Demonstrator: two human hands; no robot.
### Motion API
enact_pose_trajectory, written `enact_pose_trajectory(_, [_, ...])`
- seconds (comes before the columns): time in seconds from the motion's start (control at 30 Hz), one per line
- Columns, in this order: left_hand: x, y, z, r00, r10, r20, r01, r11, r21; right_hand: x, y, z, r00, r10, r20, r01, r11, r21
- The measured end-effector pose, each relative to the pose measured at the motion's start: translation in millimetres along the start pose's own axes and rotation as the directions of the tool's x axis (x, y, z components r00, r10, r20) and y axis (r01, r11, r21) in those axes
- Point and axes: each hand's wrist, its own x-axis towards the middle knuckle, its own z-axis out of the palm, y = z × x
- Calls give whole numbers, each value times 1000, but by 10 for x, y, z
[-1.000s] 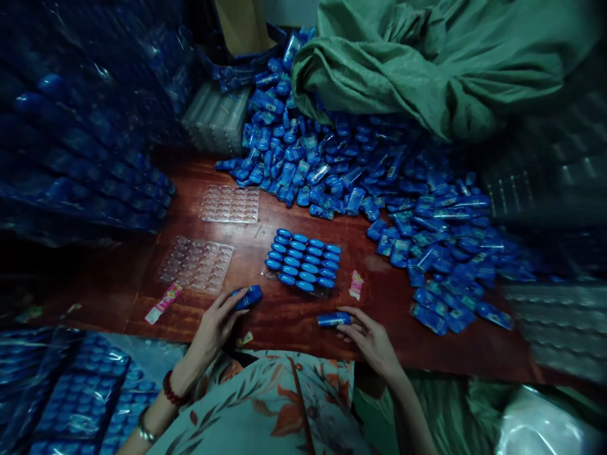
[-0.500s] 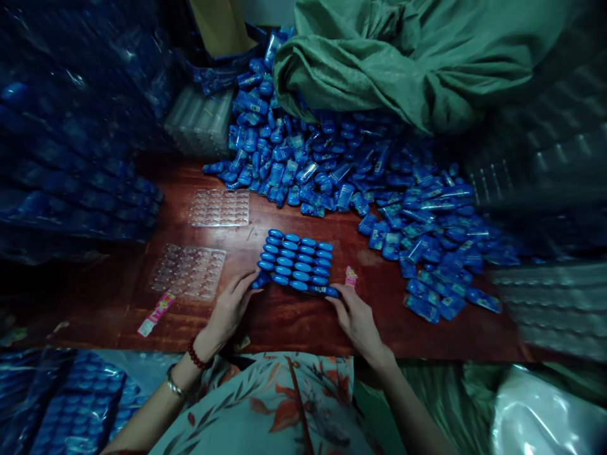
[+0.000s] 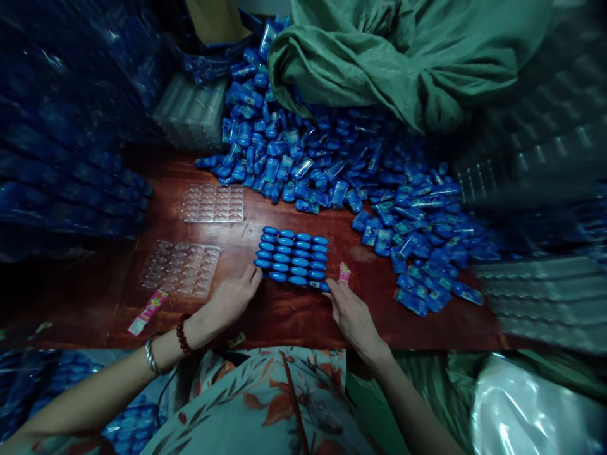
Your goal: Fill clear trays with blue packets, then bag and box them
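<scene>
Rows of shiny blue oval packs point(image 3: 290, 258) fill a clear plastic tray in front of me; little of the tray itself shows. My left hand point(image 3: 237, 292) is at its near left corner, fingers drawn together against the edge; what lies under the fingertips is partly hidden. At the near right corner, my right hand point(image 3: 349, 311) has thumb and fingers closed on the end of one blue pack point(image 3: 318, 286) with a pale label. That pack lies along the near row of the tray.
Two clear moulded trays point(image 3: 213, 203) point(image 3: 181, 268) lie to the left, beside a pink card strip point(image 3: 148, 312). Another pink piece point(image 3: 344, 272) is near my right hand. Loose blue packs point(image 3: 294, 165) heap behind, under a green sack point(image 3: 360, 63). Stacked trays point(image 3: 192, 107) stand back left.
My left hand had a blue pack at the tray's near left corner; now that pack is no longer plainly visible under its fingers. My right hand stays at the near right corner. The view has shifted slightly.
</scene>
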Motion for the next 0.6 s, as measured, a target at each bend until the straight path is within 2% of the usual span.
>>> enact_pose_trajectory(0.1, [66,93,-38,998,12,60,-18,995,95,94,-210,-95,989,-50,141,86,961,-263])
enact_pose_trajectory(0.17, [106,151,-35,998,30,48,-37,988,148,189,-365,-146,973,-70,220,148,918,-367])
enact_pose_trajectory(0.27, [146,174,-5,999,38,-20,-34,984,175,332,-489,-170,951,-119,284,237,870,-432])
enact_pose_trajectory(0.37, [132,71,73,993,57,-100,-48,995,92,381,-409,-142,942,-171,289,287,855,-431])
enact_pose_trajectory(0.43, [91,-38,161,977,90,-192,-96,995,-23,333,-286,-109,956,-190,222,270,867,-420])
enact_pose_trajectory(0.5, [42,-124,257,937,65,-344,-116,985,-131,249,-170,-72,979,-193,69,205,903,-377])
enact_pose_trajectory(0.6, [20,-130,344,822,-131,-555,-20,966,-256,189,-96,3,967,-76,-244,35,985,-169])
